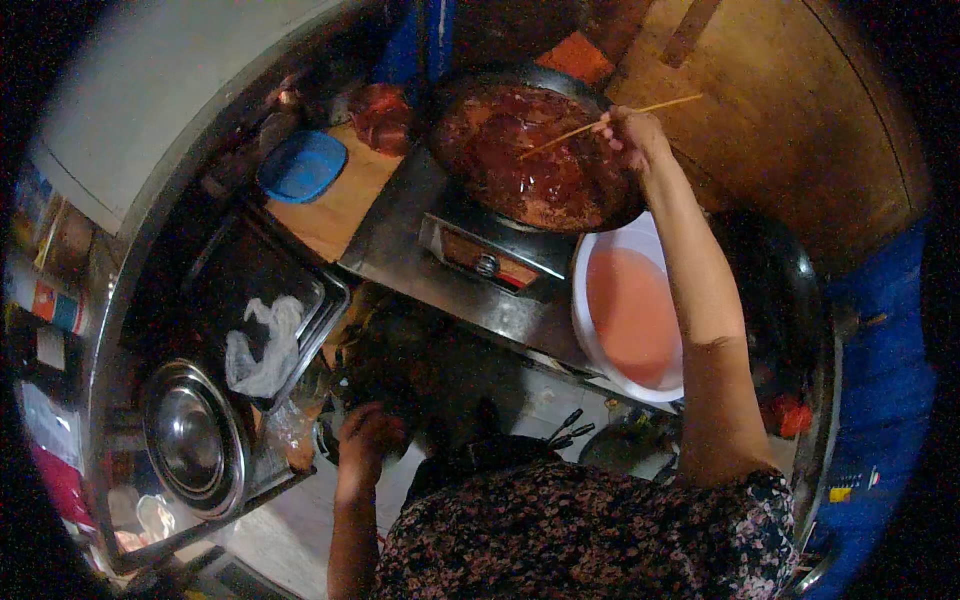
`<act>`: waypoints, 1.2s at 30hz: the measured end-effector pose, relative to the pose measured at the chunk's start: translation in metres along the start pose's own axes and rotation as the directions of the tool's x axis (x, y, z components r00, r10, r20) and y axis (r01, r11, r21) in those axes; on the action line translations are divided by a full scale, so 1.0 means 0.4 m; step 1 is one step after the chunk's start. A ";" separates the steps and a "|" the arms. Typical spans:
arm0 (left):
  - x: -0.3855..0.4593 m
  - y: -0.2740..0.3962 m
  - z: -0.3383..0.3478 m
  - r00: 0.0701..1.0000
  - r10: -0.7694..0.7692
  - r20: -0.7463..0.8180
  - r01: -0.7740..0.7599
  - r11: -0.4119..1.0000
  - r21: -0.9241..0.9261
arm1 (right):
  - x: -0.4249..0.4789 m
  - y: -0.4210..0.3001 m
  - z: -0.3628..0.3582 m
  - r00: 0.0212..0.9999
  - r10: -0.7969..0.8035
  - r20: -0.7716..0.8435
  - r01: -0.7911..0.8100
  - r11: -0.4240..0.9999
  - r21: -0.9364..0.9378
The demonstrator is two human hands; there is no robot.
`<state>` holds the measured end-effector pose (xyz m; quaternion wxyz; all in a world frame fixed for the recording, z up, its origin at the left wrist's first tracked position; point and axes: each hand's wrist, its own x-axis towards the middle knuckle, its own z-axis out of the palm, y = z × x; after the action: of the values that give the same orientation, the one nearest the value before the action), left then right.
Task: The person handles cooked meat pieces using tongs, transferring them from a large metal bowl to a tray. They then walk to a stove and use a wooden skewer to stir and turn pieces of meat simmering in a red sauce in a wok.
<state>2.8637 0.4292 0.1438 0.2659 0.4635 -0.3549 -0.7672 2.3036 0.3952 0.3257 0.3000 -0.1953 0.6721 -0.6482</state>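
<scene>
My right hand (634, 135) holds a thin wooden stick (570, 137), which looks like a chopstick; whether it is one or a pair I cannot tell. Its lower tip touches or hovers just over glossy reddish-brown food (525, 169) spread in a wide dark pan (566, 79). The pan sits on a cooker with a front knob (487, 264). Under my right forearm stands a white basin (582, 307) of orange-pink liquid or batter (626, 307). Low on the left, my left hand (367, 439) hangs beside a dark, shadowed area; its fingers are too dim to read.
Left of the cooker, a blue plastic tray (304, 166) lies on a wooden board (337, 217) near a red bag (381, 120). A crumpled clear plastic bag (262, 352) rests on a dark metal tray (217, 277). Below it is a round steel lid or dish (191, 439).
</scene>
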 end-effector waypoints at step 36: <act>0.043 0.048 0.111 0.955 0.091 0.283 -0.188 0.922 0.338 | -0.503 0.153 -0.099 0.565 -0.609 0.556 0.746 0.088 -0.661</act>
<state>2.8180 0.4179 0.1641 0.1813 0.3723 -0.5538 -0.7224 2.4350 0.5613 0.2945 -0.1285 -0.6461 0.7024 -0.2696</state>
